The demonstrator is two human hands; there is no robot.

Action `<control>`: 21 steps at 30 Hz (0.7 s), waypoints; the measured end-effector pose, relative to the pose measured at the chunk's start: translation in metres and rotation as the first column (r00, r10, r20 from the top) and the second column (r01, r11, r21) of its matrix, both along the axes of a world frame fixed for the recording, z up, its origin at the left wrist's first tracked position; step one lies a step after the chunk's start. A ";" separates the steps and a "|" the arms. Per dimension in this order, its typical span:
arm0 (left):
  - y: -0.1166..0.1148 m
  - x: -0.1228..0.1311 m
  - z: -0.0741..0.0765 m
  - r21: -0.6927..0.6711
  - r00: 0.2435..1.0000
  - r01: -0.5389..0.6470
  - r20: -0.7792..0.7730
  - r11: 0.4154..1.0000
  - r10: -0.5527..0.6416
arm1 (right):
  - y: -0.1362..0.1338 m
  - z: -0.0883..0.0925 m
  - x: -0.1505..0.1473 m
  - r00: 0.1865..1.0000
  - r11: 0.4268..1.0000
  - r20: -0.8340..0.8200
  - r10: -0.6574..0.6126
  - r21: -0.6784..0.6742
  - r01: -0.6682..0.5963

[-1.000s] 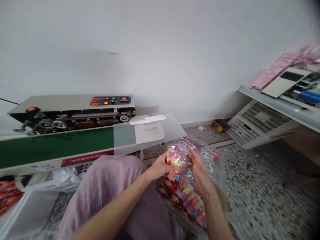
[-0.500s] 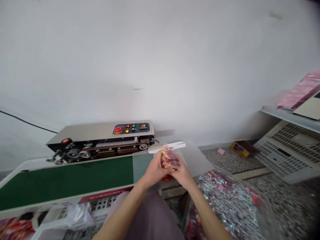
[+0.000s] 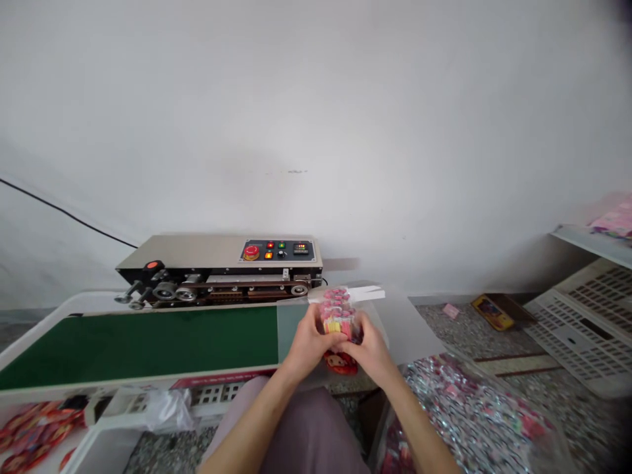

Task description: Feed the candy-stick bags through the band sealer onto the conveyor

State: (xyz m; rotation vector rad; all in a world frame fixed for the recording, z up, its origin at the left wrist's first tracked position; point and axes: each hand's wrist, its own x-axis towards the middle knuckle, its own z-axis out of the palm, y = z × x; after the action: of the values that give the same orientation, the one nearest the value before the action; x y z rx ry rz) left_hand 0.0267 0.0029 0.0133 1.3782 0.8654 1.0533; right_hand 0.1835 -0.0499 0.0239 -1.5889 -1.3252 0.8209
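My left hand (image 3: 307, 345) and my right hand (image 3: 371, 352) are closed together on a small stack of pink, red and yellow candy packets (image 3: 337, 320), held upright just above the clear plastic plate (image 3: 415, 329) at the right end of the green conveyor belt (image 3: 143, 342). A large clear bag full of the same packets (image 3: 469, 415) lies on the floor at my lower right. Behind the belt stands the sealing machine (image 3: 222, 270), its red button and lit indicators facing me.
A white slip (image 3: 368, 293) lies on the clear plate. Red packets (image 3: 29, 438) lie in a white tray at lower left. White slotted crates (image 3: 587, 319) sit under a shelf (image 3: 592, 242) at right. A yellow box (image 3: 491, 311) lies on the speckled floor.
Both hands rose out of the big bag with a stack of packets and carried it left to the end of the belt. My view swung up and left.
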 end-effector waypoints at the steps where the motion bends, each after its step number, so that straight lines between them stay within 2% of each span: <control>1: -0.002 0.003 -0.001 -0.012 0.997 0.025 0.067 1.000 -0.024 | -0.001 0.002 0.003 0.998 1.000 -0.054 0.018 0.006 -0.018; 3: -0.004 0.009 0.001 -0.045 0.982 0.098 0.168 0.994 -0.089 | -0.003 0.005 0.012 0.983 0.999 -0.178 0.042 0.041 -0.035; 5: -0.002 0.016 0.003 -0.041 0.984 0.107 0.146 0.993 -0.100 | -0.006 0.007 0.022 0.965 0.999 -0.259 0.026 0.048 -0.015; 7: 0.005 0.023 0.004 0.010 0.995 0.098 -0.026 0.995 -0.098 | -0.009 0.006 0.032 0.957 1.000 -0.290 -0.011 0.011 0.015; 9: 0.014 0.030 0.005 0.033 0.968 0.146 -0.211 0.989 -0.136 | -0.010 0.004 0.038 0.947 0.998 -0.316 -0.057 -0.035 0.049; 11: 0.024 0.035 0.005 0.008 0.934 0.205 -0.301 0.979 -0.193 | -0.009 0.000 0.043 0.931 0.993 -0.347 -0.115 -0.069 0.097; 13: 0.033 0.037 0.005 -0.008 0.923 0.202 -0.334 0.979 -0.193 | -0.005 -0.003 0.046 0.922 0.985 -0.348 -0.170 -0.099 0.144; 16: 0.042 0.035 0.007 0.004 0.895 0.126 -0.433 0.992 -0.112 | 0.006 -0.007 0.049 0.949 0.972 -0.225 -0.223 -0.121 0.200; 19: 0.042 0.031 0.011 0.041 0.845 0.012 -0.534 0.999 0.012 | 0.013 -0.006 0.050 0.969 0.959 0.084 -0.234 -0.143 0.244; 21: 0.039 0.025 0.014 0.123 0.778 -0.057 -0.616 0.991 0.121 | 0.014 -0.003 0.049 0.920 0.951 0.313 -0.236 -0.120 0.285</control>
State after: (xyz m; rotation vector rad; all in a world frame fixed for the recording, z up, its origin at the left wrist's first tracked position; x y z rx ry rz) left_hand 0.0518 0.0417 0.0268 1.8285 1.3879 0.7048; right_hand 0.2326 -0.0356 0.0204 -2.0311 -1.2334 0.5517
